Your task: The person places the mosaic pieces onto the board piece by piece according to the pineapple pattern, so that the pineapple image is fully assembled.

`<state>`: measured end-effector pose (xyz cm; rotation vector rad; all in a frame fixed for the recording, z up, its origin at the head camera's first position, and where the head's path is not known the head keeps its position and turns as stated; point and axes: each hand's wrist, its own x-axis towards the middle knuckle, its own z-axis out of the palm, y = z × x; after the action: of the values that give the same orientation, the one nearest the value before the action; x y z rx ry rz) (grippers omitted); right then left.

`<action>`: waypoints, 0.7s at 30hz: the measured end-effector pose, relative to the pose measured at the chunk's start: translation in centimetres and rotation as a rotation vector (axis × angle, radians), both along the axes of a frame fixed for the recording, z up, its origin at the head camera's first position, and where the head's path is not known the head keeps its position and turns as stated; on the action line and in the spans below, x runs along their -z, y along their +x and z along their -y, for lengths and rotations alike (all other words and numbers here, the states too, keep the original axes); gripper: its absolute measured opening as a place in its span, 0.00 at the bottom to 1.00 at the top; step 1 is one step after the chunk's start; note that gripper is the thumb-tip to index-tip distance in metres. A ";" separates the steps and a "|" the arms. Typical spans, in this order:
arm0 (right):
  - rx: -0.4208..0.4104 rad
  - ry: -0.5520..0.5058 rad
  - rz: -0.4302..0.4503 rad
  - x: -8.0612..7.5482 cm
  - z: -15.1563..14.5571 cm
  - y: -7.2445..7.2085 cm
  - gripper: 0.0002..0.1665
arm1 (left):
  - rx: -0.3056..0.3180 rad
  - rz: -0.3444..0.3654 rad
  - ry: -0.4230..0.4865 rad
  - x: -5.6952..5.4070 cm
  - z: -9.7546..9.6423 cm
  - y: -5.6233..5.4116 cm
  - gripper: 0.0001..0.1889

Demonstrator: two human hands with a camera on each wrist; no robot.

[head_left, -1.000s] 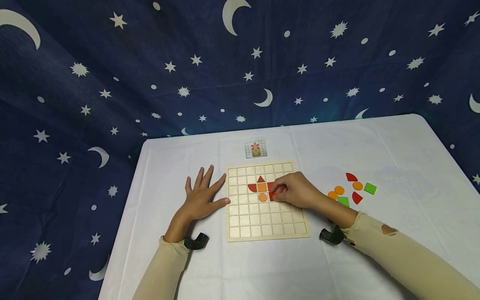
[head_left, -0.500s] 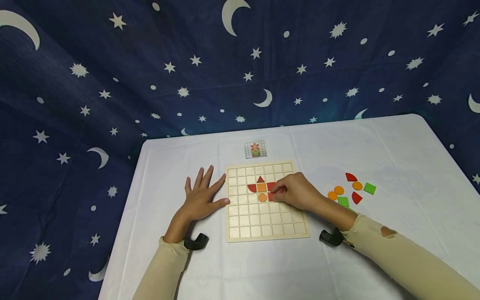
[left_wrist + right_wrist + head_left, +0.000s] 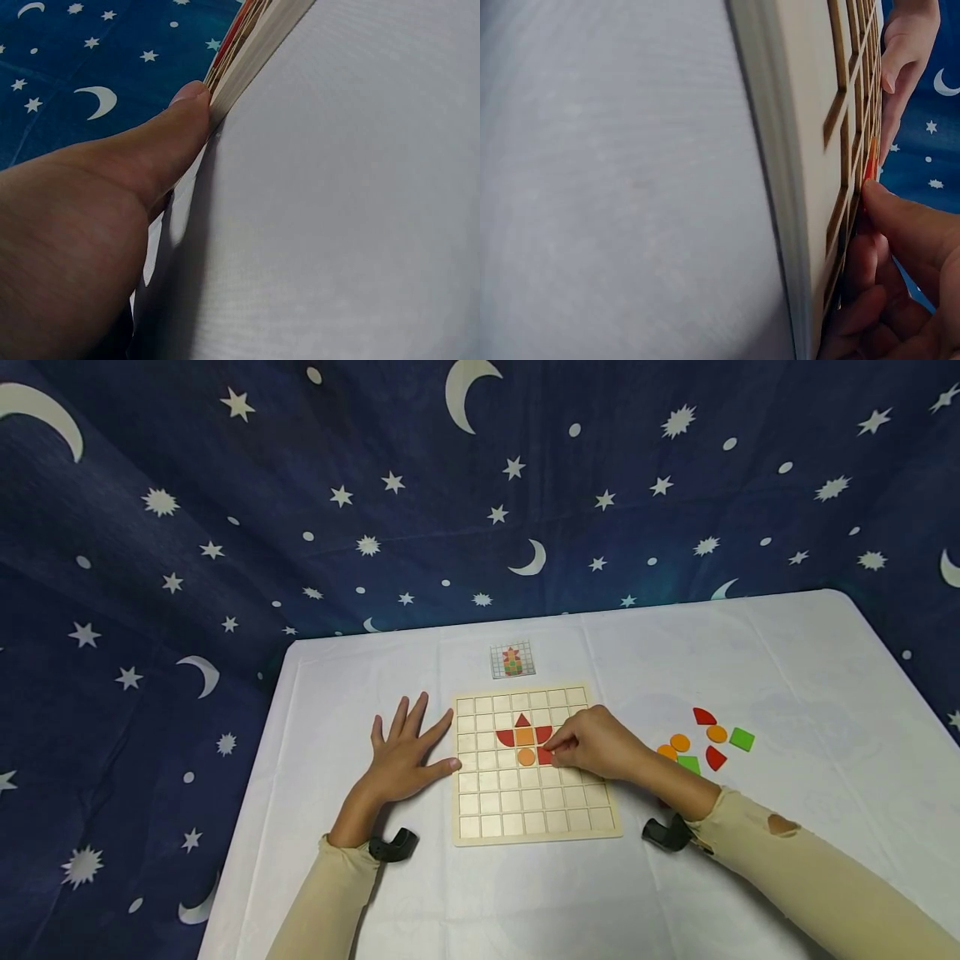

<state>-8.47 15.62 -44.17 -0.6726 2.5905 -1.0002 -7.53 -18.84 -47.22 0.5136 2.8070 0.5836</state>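
A wooden grid board (image 3: 498, 822) lies on the white table. On it sit a red triangle (image 3: 522, 721), an orange square (image 3: 524, 737), an orange circle (image 3: 527, 757) and red quarter-circles to the left (image 3: 506, 738) and right (image 3: 543, 733) of the square. My right hand (image 3: 600, 745) pinches a red tile (image 3: 545, 757) in the cell beside the orange circle; fingertips cover part of it. In the right wrist view the thumb is on that red tile (image 3: 871, 169). My left hand (image 3: 405, 758) lies spread on the table, its thumb tip at the board's left edge (image 3: 247, 67).
Behind the board lies a small pattern card (image 3: 513, 660) with a coloured figure on a grid. Loose tiles lie right of the board: red quarter-circles (image 3: 716, 758), orange circles (image 3: 680, 742) and green squares (image 3: 742, 739), some partly behind the right forearm. A starry cloth (image 3: 420, 552) hangs behind the table.
My right fingertips have shifted slightly down, uncovering more of the right-hand quarter-circle and the red tile beneath it. The left hand stays where it was.
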 end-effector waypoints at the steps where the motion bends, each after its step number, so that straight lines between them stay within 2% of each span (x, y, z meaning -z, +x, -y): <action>1: 0.001 0.002 -0.004 0.1 0.0 0.0 0.09 | 0.000 0.001 0.001 0.0 0.0 0.0 0.44; 6: 0.016 0.010 -0.012 0.1 0.0 0.1 0.08 | 0.001 -0.001 0.005 -0.1 0.0 0.1 0.43; 14: 0.009 -0.034 0.029 -0.3 -0.7 -0.2 0.07 | -0.001 -0.001 0.000 -0.1 -0.1 0.1 0.44; 21: 0.086 -0.041 0.006 -1.6 -3.5 -0.9 0.09 | -0.004 0.002 -0.001 -0.1 -0.1 0.1 0.44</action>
<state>-9.35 19.11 -42.53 -0.5716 2.6201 -1.0821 -7.42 -18.78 -47.08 0.5077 2.8073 0.5825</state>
